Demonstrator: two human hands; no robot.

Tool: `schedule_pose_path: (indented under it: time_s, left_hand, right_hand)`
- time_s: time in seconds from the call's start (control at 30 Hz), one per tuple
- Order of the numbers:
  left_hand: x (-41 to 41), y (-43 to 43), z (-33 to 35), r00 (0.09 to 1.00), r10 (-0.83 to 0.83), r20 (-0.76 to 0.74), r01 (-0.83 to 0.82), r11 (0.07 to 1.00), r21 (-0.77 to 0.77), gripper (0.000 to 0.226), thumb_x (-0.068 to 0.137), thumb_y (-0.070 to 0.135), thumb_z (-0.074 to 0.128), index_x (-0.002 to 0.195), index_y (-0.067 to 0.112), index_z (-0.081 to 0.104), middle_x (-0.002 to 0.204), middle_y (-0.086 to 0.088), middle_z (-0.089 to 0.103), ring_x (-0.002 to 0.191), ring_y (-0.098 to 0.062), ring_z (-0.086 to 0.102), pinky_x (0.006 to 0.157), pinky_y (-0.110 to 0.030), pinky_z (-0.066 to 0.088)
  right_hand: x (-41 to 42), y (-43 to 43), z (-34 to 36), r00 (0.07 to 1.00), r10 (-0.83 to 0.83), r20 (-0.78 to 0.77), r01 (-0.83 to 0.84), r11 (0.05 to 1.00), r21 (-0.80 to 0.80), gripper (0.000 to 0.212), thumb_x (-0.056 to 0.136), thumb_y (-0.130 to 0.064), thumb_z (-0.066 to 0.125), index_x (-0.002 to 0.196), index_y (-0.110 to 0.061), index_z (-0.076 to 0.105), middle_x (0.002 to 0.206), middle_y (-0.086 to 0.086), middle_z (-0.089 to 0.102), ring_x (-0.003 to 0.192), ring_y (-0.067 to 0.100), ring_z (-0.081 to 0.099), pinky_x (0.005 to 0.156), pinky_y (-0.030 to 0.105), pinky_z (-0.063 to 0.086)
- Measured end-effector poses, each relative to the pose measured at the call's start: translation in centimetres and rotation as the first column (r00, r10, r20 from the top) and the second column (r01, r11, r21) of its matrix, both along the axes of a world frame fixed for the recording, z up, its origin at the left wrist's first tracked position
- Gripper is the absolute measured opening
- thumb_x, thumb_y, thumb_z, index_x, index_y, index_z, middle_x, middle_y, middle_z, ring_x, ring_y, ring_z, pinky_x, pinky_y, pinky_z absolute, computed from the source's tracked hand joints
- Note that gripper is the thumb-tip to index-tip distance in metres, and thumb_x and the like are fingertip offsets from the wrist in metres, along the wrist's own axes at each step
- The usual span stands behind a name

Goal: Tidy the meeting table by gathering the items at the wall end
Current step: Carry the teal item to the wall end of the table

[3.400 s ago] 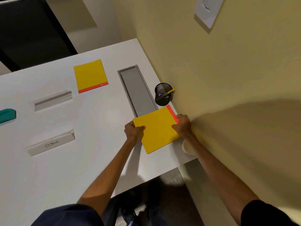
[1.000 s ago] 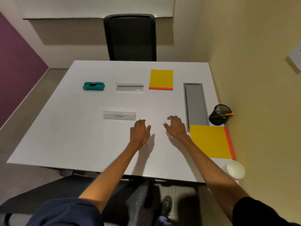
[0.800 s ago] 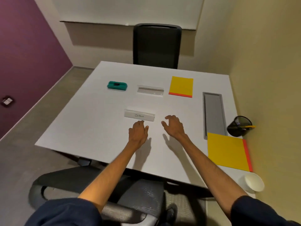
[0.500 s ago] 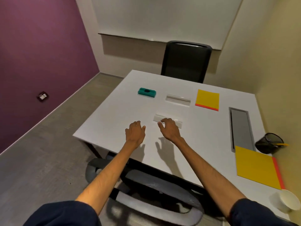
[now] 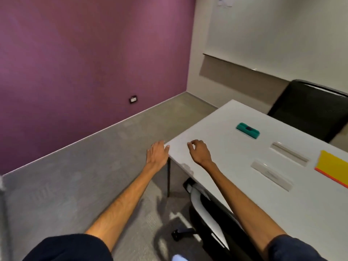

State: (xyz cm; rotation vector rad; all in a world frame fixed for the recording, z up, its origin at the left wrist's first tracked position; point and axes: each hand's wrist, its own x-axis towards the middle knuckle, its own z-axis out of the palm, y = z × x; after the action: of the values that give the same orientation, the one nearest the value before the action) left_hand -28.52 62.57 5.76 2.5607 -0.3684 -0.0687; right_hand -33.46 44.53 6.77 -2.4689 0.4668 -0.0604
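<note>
The white meeting table point(image 5: 235, 166) fills the right half of the head view. On it lie a teal eraser point(image 5: 247, 130), a far clear name holder point(image 5: 289, 152), a near clear name holder point(image 5: 271, 174) and a yellow notepad point(image 5: 334, 167) with a red edge, cut off at the right. My left hand point(image 5: 157, 153) hovers off the table's left corner with fingers spread and nothing in it. My right hand point(image 5: 199, 151) is over the table near that corner, fingers loosely curled and apart, holding nothing.
A black office chair point(image 5: 308, 108) stands at the table's far side. Another chair point(image 5: 209, 210) sits tucked under the near edge below my right arm. A purple wall point(image 5: 84, 63) and grey carpet point(image 5: 75, 176) lie to the left.
My view has swung left, away from the yellow wall; the second notepad, pen cup and paper cup left the frame. Both hands moved left toward the table's corner, still holding nothing.
</note>
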Motion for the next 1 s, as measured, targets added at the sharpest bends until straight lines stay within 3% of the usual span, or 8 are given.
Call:
schedule_pose_path:
  time_s: [0.43,1.0]
  left_hand:
    - [12.0,13.5,-3.1,0.964,0.265,-0.010,-0.263,0.962,0.075,0.047,0.104,0.039,0.037,0.136,0.008,0.051,0.136,-0.014,0.057,0.126,-0.030,0.054,0.105,-0.044,0.043]
    - [42.5,11.0,-0.8,0.975,0.224,-0.003,-0.221,0.964,0.151,0.050,0.103,0.042,0.036,0.139,0.007,0.042,0.140,-0.014,0.052,0.129,-0.033,0.049,0.107,-0.050,0.041]
  right_hand:
    - [16.6,13.1,-3.1,0.967,0.252,-0.032,-0.249,0.966,0.061,0.048,0.103,-0.039,0.040,0.134,-0.005,0.053,0.140,0.017,0.053,0.127,0.031,0.051,0.108,0.042,0.042]
    - [45.7,10.5,-2.1,0.984,0.178,-0.019,-0.176,0.980,0.088,0.044,0.102,-0.037,0.042,0.135,-0.010,0.052,0.143,0.013,0.046,0.132,0.030,0.046,0.110,0.045,0.039]
